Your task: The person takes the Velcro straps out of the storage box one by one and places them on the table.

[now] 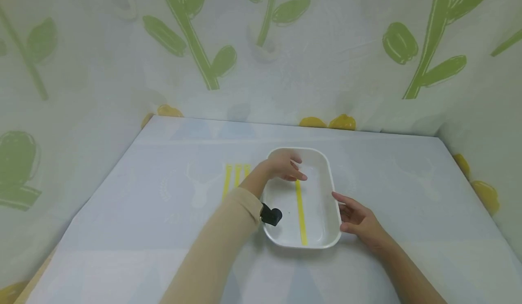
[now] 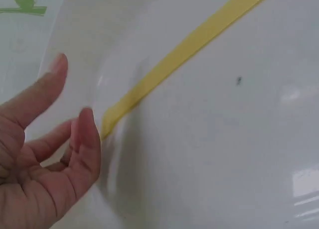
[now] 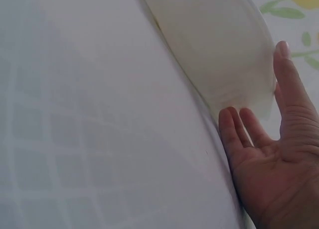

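Observation:
A white rectangular tray (image 1: 319,204) with rounded corners lies on the table, and one yellow strip (image 1: 301,211) runs lengthwise along its floor. Over the far left part of the tray hovers my left hand (image 1: 284,166), its fingers loosely bent and nothing between them. The left wrist view has the strip's end (image 2: 112,119) just beyond those fingertips. At the tray's right wall is my right hand (image 1: 360,222). In the right wrist view its fingertips (image 3: 228,120) touch the outer wall of the tray (image 3: 214,50), and one digit extends toward the rim.
Left of the tray, three yellow strips (image 1: 227,181) lie side by side on the pale patterned table (image 1: 142,204), partly covered by my left arm. A black wrist device (image 1: 271,214) sits over the tray's left edge. Behind the table hangs a leaf-printed cloth (image 1: 326,68).

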A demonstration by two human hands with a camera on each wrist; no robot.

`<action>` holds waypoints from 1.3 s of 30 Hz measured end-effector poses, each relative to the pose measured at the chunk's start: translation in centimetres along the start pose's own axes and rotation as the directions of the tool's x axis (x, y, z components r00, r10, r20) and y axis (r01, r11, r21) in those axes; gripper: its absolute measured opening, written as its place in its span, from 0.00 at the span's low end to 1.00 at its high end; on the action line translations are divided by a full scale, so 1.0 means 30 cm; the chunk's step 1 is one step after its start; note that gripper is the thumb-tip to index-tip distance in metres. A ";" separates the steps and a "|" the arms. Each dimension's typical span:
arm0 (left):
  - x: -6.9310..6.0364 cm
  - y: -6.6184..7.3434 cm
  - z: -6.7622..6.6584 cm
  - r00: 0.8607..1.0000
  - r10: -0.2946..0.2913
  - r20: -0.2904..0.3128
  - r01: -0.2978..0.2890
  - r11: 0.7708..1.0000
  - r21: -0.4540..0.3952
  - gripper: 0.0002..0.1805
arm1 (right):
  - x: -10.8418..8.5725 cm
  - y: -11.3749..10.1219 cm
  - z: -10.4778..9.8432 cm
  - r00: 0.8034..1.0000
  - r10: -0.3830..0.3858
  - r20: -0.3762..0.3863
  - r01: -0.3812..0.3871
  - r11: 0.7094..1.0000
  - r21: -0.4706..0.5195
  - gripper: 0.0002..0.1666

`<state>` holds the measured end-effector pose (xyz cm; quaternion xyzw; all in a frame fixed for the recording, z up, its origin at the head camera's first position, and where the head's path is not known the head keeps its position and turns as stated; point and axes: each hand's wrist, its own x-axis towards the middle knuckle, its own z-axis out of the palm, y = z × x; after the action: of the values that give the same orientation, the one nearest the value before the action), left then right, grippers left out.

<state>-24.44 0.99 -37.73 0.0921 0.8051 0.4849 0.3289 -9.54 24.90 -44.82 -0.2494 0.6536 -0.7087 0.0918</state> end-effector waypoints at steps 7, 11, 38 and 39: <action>0.019 -0.028 0.057 0.979 -0.039 -0.202 0.077 0.980 0.185 0.38 | -0.002 0.008 -0.009 1.000 0.001 0.003 -0.001 1.000 0.009 0.39; 0.011 -0.029 0.078 0.964 -0.024 -0.266 0.090 0.968 0.235 0.37 | -0.001 0.011 -0.010 1.000 0.012 -0.002 -0.012 1.000 0.002 0.39; 0.017 -0.032 0.122 0.971 0.097 -0.219 0.021 0.876 0.481 0.26 | -0.003 0.005 -0.007 1.000 0.019 -0.018 -0.019 1.000 -0.020 0.37; 0.016 -0.030 0.125 0.972 0.092 -0.217 0.025 0.876 0.482 0.26 | -0.004 0.005 -0.008 1.000 0.019 -0.019 -0.020 1.000 -0.022 0.37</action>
<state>-22.34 3.44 -39.88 0.1273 0.9316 0.2823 0.1902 -9.59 25.16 -44.99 -0.2374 0.6645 -0.7029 0.0899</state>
